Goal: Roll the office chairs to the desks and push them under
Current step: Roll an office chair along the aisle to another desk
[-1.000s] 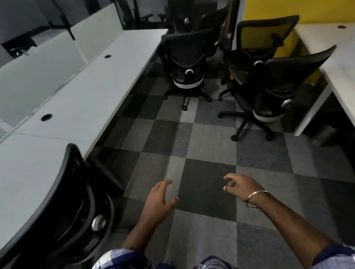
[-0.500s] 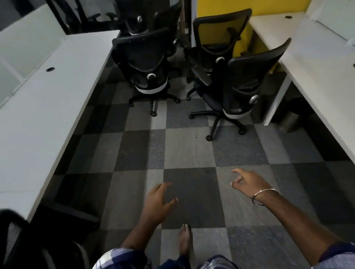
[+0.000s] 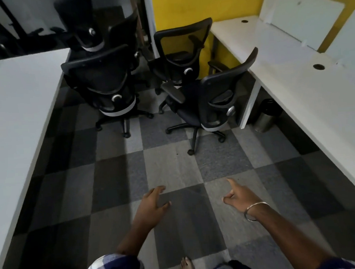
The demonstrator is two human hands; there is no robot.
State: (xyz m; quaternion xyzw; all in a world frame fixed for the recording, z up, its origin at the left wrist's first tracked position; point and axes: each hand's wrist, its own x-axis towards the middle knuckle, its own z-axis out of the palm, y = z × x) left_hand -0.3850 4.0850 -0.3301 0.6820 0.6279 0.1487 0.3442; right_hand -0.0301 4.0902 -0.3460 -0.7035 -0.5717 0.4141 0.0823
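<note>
Ahead of me, four black office chairs cluster at the far end of an aisle between two long white tables, none of them pushed under. My left hand [image 3: 153, 203] hangs low in front of me with fingers loosely spread and slightly bent, holding nothing. My right hand [image 3: 238, 196] is out beside it, index finger stretched forward and the other fingers loosely curled, also holding nothing; a thin metal bangle [image 3: 255, 210] circles that wrist. Both hands are well apart from every chair, above the checked grey carpet floor [image 3: 174, 167].

Nearest on the right, one chair [image 3: 216, 99] stands turned at an angle with its back close to the corner leg of the right table [image 3: 305, 76]. Nearest on the left, a second chair [image 3: 106, 84] has its back toward me and sits just beside the edge of the left table [image 3: 21, 105]. Behind these, a third chair with a see-through mesh back [image 3: 183, 49] stands in front of a yellow wall [image 3: 186, 8], and a fourth chair [image 3: 84, 26] sits farther back on the left, partly hidden in shadow.

Under the right table, near its leg, stands a small steel bin [image 3: 265, 119]. My bare foot [image 3: 186, 267] shows at the bottom edge, between the checked sleeves of my shirt
</note>
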